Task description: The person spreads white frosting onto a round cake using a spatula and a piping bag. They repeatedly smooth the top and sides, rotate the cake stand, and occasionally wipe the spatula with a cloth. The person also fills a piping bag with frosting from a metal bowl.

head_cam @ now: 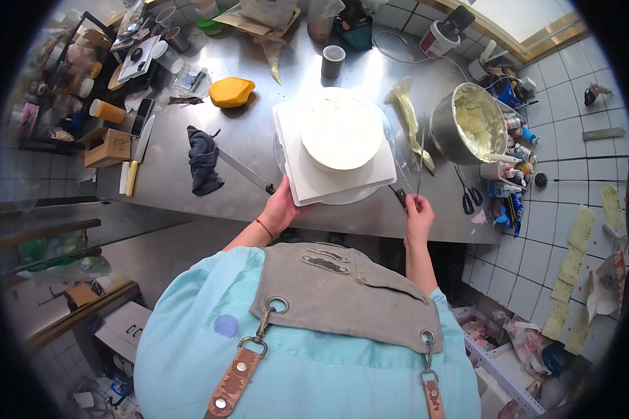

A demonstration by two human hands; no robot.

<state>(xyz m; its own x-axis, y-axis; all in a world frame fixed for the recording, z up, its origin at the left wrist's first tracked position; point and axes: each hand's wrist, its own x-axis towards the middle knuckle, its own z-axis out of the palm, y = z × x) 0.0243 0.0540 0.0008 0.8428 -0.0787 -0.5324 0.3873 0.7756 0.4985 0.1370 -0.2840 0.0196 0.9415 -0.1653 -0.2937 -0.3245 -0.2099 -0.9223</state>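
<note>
A round cake coated in white cream (pixel 342 128) sits on a white square board (pixel 340 187), over a clear round plate or turntable (pixel 364 195). My left hand (pixel 280 212) holds the board's near left corner, thumb on its edge. Between the fingertips of my right hand (pixel 419 212) is the lower end of a thin metal tool (pixel 422 149), pointing away from me. Against those fingers lies a black handle (pixel 400 196); I cannot tell whether they touch it. Beyond the left hand is a long-bladed knife (pixel 243 168), its handle partly hidden.
A metal mixing bowl (pixel 440 133) of pale cream, a used piping bag (pixel 410 123) and scissors (pixel 468 196) are at right. Leftward lie a dark cloth (pixel 203 162), a peeled mango-like fruit (pixel 231 92) and a yellow-handled knife (pixel 132 178). A grey cup (pixel 333 62) stands behind the cake.
</note>
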